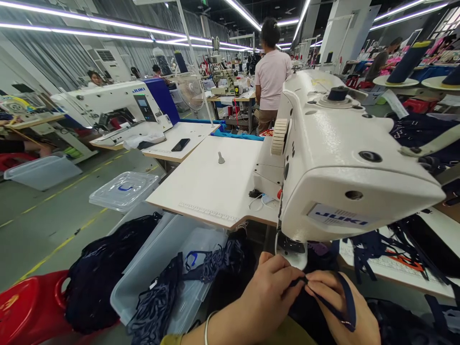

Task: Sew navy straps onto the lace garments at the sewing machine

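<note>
A narrow navy strap (349, 299) is pinched between my two hands, just below and in front of the sewing machine head (345, 143). The fingertips of my left hand (264, 294) are closed on one part of it. My right hand (338, 304) is closed on it too, and the strap loops across its fingers and hangs over its back. Both sets of fingertips nearly meet, so the exact point they grip is partly hidden. Above the fingers is the machine's needle area (292, 249), with dark parts around it.
A clear plastic bin (125, 292) with navy straps stands lower left, beside a red stool (32, 306) and a dark bundle (102, 273). The white table (204, 182) bears a small grey piece (221, 158). Navy straps (370, 251) lie at right. A person (272, 76) stands behind.
</note>
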{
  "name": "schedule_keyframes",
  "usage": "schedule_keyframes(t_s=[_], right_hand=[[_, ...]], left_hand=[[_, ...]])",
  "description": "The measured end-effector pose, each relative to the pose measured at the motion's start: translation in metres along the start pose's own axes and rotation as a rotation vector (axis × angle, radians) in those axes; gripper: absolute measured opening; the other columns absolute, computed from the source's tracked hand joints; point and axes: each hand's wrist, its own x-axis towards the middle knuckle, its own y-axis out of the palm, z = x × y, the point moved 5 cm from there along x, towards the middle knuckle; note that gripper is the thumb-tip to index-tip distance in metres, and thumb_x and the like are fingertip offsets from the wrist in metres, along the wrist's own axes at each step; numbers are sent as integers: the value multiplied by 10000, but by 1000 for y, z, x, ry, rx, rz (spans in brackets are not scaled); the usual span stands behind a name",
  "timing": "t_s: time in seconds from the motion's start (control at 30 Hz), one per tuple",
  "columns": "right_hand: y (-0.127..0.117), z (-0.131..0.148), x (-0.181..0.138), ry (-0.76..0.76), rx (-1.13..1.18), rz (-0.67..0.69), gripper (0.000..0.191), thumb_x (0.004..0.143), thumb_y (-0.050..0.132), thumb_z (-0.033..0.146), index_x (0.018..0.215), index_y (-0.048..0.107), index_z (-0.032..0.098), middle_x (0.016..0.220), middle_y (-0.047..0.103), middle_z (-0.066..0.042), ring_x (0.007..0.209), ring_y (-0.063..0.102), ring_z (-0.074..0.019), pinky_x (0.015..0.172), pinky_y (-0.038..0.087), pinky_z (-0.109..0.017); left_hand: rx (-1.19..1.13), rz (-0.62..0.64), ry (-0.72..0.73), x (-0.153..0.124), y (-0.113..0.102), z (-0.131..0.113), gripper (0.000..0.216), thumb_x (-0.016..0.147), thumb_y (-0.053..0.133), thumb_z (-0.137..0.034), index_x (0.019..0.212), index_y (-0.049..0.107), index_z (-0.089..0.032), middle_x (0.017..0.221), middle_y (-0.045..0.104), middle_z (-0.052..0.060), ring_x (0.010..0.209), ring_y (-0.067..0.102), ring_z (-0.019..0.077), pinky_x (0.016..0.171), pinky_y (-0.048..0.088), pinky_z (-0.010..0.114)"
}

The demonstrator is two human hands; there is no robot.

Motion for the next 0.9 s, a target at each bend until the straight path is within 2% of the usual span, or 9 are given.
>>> schedule_keyframes(t_s=[0.17, 0.27, 0.33, 0.4, 0.47, 0.53, 0.6, 0.73, 0.9], right_hand=[[12, -9, 2, 173, 128, 188, 90, 948, 486, 195, 955, 554, 253, 880, 674, -5, 796, 675, -146, 707, 547, -233], [21, -19, 3, 293, 139, 282, 102, 963, 457, 221, 1003, 538, 267, 919, 676, -5, 841, 678, -166, 720, 553, -258], [26, -24, 6, 308, 95, 259, 92, 968, 460, 248, 1018, 536, 261, 918, 678, -15, 841, 679, -182, 712, 556, -280], [29, -28, 9, 295, 46, 202, 90, 968, 473, 283, 1020, 536, 246, 918, 679, -35, 855, 677, -200, 723, 559, -305], [32, -31, 9, 298, 17, 161, 114, 969, 473, 317, 1005, 542, 233, 909, 679, -52, 868, 676, -213, 742, 562, -327], [33, -34, 8, 344, 9, 147, 153, 965, 467, 355, 976, 551, 227, 902, 679, -65, 869, 679, -225, 738, 566, -340], [34, -37, 5, 462, 22, 165, 191, 946, 486, 405, 938, 551, 226, 843, 671, -57, 789, 682, -222, 665, 569, -327], [37, -46, -2, 744, 193, 186, 246, 917, 512, 446, 1009, 518, 218, 795, 661, -28, 705, 672, -190, 588, 554, -274], [36, -67, 1, 767, 233, 59, 250, 901, 507, 415, 1019, 578, 206, 1047, 676, -93, 1061, 624, -248, 884, 526, -373]], left_hand=[[-31, 61, -125, 0, -2, 5, 111, 929, 565, -237, 881, 663, -216, 801, 645, 0, 729, 602, 131, 713, 433, 275], [76, 49, -155, -2, -5, 10, 80, 916, 596, -264, 885, 651, -214, 796, 635, -5, 723, 601, 138, 686, 437, 277], [208, -68, -115, -4, -11, 12, 103, 925, 584, -274, 940, 646, -194, 861, 642, 28, 790, 605, 162, 722, 445, 299], [329, -161, 18, -8, -15, 10, 149, 944, 548, -215, 1058, 635, -172, 1015, 658, 66, 953, 599, 185, 829, 433, 322], [418, -100, 221, -13, -10, 6, 235, 952, 526, -155, 1174, 604, -162, 1151, 652, 63, 1100, 557, 181, 919, 392, 317], [495, 66, 356, -18, -2, 5, 299, 959, 518, -146, 1254, 567, -169, 1243, 627, 37, 1194, 509, 170, 945, 368, 302], [569, 185, 365, -20, 1, 8, 336, 973, 495, -155, 1304, 535, -199, 1340, 571, 17, 1264, 455, 174, 949, 357, 310], [622, 271, 337, -18, 2, 10, 365, 1000, 418, -151, 1345, 498, -237, 1413, 507, -2, 1314, 404, 174, 927, 346, 320], [603, 163, 302, -12, 5, 12, 291, 987, 491, -228, 1267, 562, -266, 1287, 610, -19, 1254, 472, 149, 962, 324, 311]])
